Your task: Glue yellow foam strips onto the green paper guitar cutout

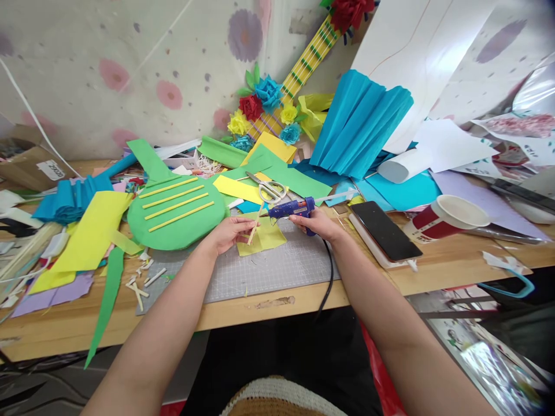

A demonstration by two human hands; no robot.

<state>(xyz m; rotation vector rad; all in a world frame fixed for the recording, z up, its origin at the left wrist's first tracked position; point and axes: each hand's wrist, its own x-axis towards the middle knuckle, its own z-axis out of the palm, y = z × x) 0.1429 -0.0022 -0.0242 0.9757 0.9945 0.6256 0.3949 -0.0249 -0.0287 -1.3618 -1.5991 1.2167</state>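
Already stuck with four yellow strips: green guitar cutout [173, 211], ten o'clock from the hands. On grey cutting mat [269, 271], yellow paper square [266, 238]. Clenched in right hand [318, 224]: blue glue gun [290, 209], nozzle toward nine o'clock. Pinched in left hand [228, 234] over the square: thin stick [252, 232], seemingly not yet glued.

We get a bright, even picture, softly lit, with strong colours. Focus is crisp at the middle: the glue gun [289, 209] in our right hand [321, 224] and the thin stick [252, 233] pinched by our left hand [225, 234] stand sharp. Shadows beneath both hands are faint. Far right of the right hand, plastic sheeting [535, 89] glares white. The tabletop [433, 271] edge bows, and the corner below the right hand smears into blur.
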